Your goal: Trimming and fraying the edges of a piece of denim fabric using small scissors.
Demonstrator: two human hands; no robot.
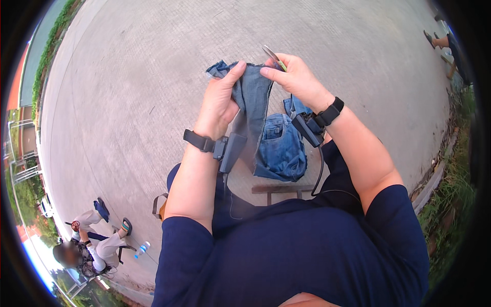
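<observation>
A piece of blue denim (254,97) with frayed edges hangs in front of me. My left hand (221,100) is closed on its upper left part, thumb on top. A small pair of snips (275,58) with metal blades and a green part pokes up out of my right hand (300,77), which is closed around it. The right thumb and fingers are at the upper right edge of the denim; whether they also pinch the cloth I cannot tell. Below, between my knees, lies more blue denim with a pocket (282,146), partly behind the hanging piece.
Dark devices (233,152) are strapped to both wrists, with a cable on the right side. A small wooden frame (279,189) stands close to my lap. To the left a person (99,245) sits near a plastic bottle (142,249). Another person's legs (441,42) show far right, above grass.
</observation>
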